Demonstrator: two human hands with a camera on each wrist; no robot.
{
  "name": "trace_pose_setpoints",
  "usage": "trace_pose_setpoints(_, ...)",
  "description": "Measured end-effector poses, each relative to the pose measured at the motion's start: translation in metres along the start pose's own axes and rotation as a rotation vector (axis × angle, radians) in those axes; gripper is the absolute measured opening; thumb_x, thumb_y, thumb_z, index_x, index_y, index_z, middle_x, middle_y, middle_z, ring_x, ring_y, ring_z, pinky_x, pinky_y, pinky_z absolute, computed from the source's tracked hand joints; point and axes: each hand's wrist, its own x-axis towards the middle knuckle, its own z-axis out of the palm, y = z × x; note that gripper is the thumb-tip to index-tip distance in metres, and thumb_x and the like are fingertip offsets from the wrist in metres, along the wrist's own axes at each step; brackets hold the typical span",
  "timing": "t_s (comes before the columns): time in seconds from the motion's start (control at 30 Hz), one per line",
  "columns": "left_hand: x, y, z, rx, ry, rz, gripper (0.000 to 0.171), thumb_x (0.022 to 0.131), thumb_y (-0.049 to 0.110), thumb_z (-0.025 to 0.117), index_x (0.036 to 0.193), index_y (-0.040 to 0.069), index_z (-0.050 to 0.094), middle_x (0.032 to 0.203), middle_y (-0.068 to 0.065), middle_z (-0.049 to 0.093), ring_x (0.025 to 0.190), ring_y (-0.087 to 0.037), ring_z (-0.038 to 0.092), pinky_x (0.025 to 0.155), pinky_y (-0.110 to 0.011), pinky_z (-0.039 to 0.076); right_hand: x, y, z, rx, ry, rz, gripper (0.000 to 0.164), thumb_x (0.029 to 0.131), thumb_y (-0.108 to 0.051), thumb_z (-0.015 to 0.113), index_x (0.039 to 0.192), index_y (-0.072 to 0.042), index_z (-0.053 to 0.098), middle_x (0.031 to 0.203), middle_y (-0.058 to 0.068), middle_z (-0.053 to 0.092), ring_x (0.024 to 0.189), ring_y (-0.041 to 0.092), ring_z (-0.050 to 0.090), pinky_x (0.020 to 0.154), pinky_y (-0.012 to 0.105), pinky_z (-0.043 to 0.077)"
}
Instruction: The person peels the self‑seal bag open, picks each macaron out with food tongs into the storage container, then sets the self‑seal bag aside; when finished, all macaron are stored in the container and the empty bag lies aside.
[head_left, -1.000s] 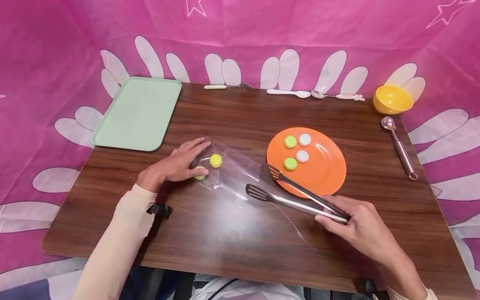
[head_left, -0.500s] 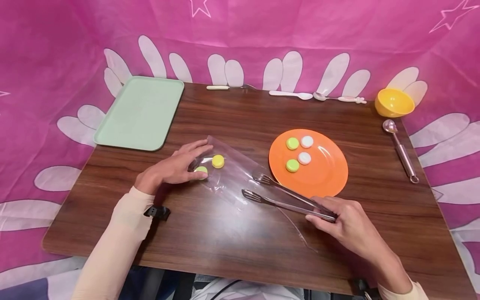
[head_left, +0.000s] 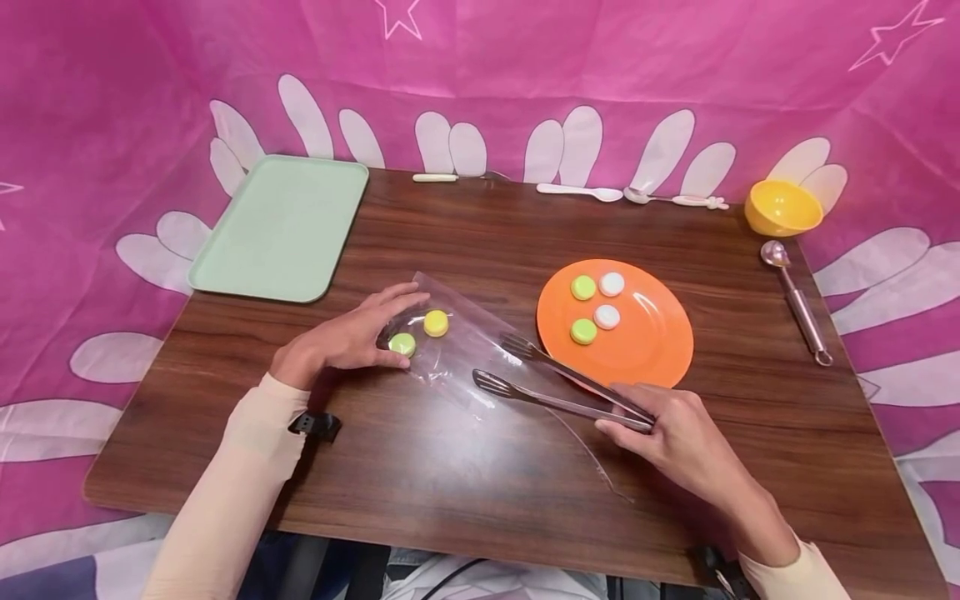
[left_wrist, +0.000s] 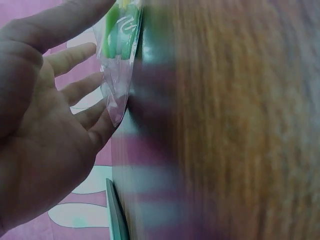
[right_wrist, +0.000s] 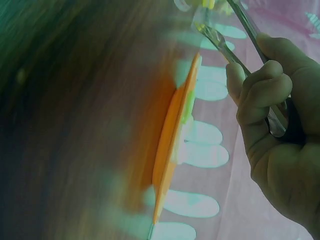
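A clear plastic bag (head_left: 480,354) lies flat on the wooden table, with a yellow macaron (head_left: 436,323) and a green macaron (head_left: 402,344) inside its left end. My left hand (head_left: 352,333) rests around that end, fingers fairly straight and touching the plastic. In the left wrist view the fingers (left_wrist: 82,85) stand spread beside the bag. My right hand (head_left: 686,433) grips metal tongs (head_left: 577,400); their two slotted ends are apart, over the bag, with nothing between them. Two green and two white macarons sit on an orange plate (head_left: 652,333) behind the tongs.
A pale green tray (head_left: 285,229) stands at the back left. Along the back edge lie a fork (head_left: 435,177), a white spoon (head_left: 577,192) and another spoon (head_left: 675,199). At the right are a yellow bowl (head_left: 783,208) and an ice cream scoop (head_left: 798,308).
My right hand has moved left, carrying the tongs from the plate's edge to over the bag. My left thumb has slid down off the green macaron, leaving more of it visible.
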Motion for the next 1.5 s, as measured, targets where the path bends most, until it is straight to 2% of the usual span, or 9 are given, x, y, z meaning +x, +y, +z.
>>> trace_pose_setpoints(0.17,0.0,-0.001,0.0,-0.016,0.004,-0.004,0.097,0.091,0.016,0.087,0.169,0.008,0.031,0.179,-0.019,0.016,0.165,-0.045,0.018,0.13,-0.066,0.026,0.011,-0.003,0.01,0.032,0.001,-0.028,0.033,0.081,-0.015,0.094,0.11,-0.021,0.078,0.08,-0.02,0.061,0.075,-0.002,0.054,0.071,0.012,0.043)
trace_pose_setpoints(0.33,0.0,-0.003,0.0,-0.039,0.01,0.003,0.094,0.092,0.017,0.086,0.168,0.009,0.033,0.179,-0.019,0.018,0.164,-0.042,0.022,0.128,-0.063,0.034,0.02,-0.006,0.019,0.039,0.012,-0.041,0.029,0.082,-0.016,0.093,0.106,-0.02,0.077,0.08,-0.019,0.062,0.075,0.0,0.055,0.07,0.015,0.044)
trace_pose_setpoints(0.57,0.001,-0.007,-0.001,-0.041,0.081,0.023,0.061,0.108,0.017,0.064,0.163,0.003,0.042,0.173,-0.024,0.032,0.155,-0.043,0.041,0.125,-0.062,0.039,0.034,-0.011,0.031,0.03,0.003,-0.016,0.028,0.086,-0.022,0.091,0.11,-0.019,0.077,0.079,-0.017,0.063,0.071,0.0,0.055,0.064,0.02,0.048)
trace_pose_setpoints(0.63,0.002,-0.007,-0.001,-0.037,0.098,0.022,0.059,0.108,0.014,0.064,0.161,0.001,0.044,0.171,-0.024,0.035,0.147,-0.041,0.049,0.121,-0.059,0.044,0.039,-0.013,0.036,0.029,0.008,-0.023,0.025,0.087,-0.023,0.091,0.106,-0.018,0.076,0.078,-0.015,0.062,0.07,0.001,0.054,0.063,0.021,0.047)
trace_pose_setpoints(0.77,0.004,-0.006,0.001,-0.022,0.111,0.022,0.06,0.106,0.014,0.067,0.16,0.0,0.045,0.169,-0.025,0.038,0.136,-0.038,0.058,0.111,-0.054,0.053,0.046,-0.015,0.045,0.032,0.028,-0.036,0.026,0.085,-0.024,0.092,0.103,-0.015,0.075,0.077,-0.012,0.064,0.068,0.004,0.054,0.062,0.024,0.048)
trace_pose_setpoints(1.0,0.006,-0.007,0.003,-0.029,0.127,0.036,0.06,0.103,0.009,0.07,0.157,-0.002,0.048,0.166,-0.027,0.041,0.137,-0.039,0.057,0.106,-0.051,0.057,0.055,-0.021,0.057,0.02,0.033,-0.017,0.035,0.087,-0.03,0.091,0.113,-0.01,0.077,0.082,-0.005,0.072,0.072,0.011,0.062,0.066,0.033,0.057)
trace_pose_setpoints(1.13,0.006,-0.008,0.004,-0.027,0.142,0.045,0.058,0.103,0.006,0.069,0.156,-0.002,0.048,0.164,-0.029,0.042,0.131,-0.039,0.061,0.098,-0.049,0.061,0.061,-0.025,0.06,0.034,0.023,-0.004,0.034,0.09,-0.03,0.089,0.114,-0.01,0.077,0.085,-0.002,0.073,0.072,0.012,0.062,0.068,0.036,0.058)
trace_pose_setpoints(1.5,0.003,-0.007,0.002,-0.059,0.143,0.036,0.061,0.101,0.007,0.072,0.155,-0.004,0.049,0.164,-0.029,0.042,0.13,-0.039,0.062,0.097,-0.048,0.063,0.067,-0.028,0.062,0.041,0.003,0.049,0.029,0.093,-0.026,0.086,0.116,-0.01,0.08,0.096,0.003,0.08,0.076,0.015,0.066,0.07,0.039,0.059)
